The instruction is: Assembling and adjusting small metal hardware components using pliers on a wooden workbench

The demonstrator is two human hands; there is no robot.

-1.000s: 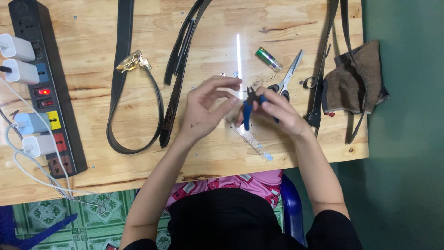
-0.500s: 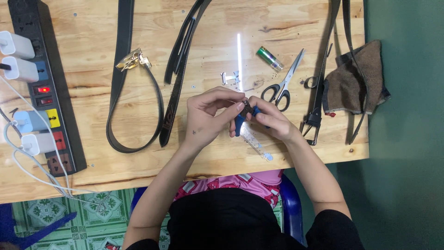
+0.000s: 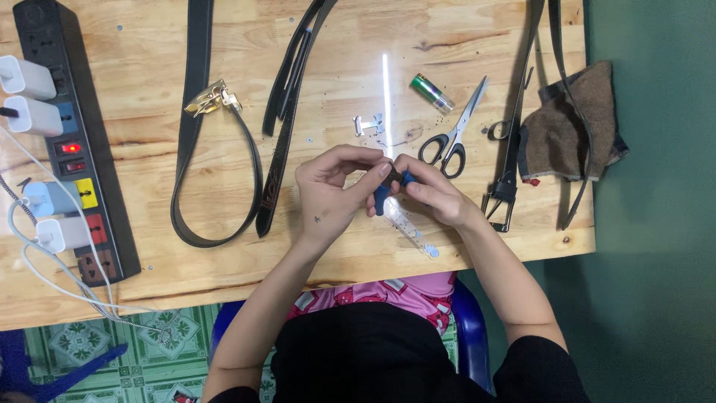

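Both my hands meet above the middle of the wooden table. My right hand grips small pliers with blue handles. My left hand pinches a small dark piece at the pliers' jaws; the fingers hide most of it. A clear plastic tube lies on the table just under my hands. A small silver buckle part rests a little beyond them.
Black-handled scissors and a green cylinder lie at the back right. Dark belts loop at the left, and another belt lies beside a brown cloth pouch. A power strip with white chargers runs along the left edge.
My hands have drawn closer together, and the pliers now sit tucked between the fingers of both. The things on the table have not moved.
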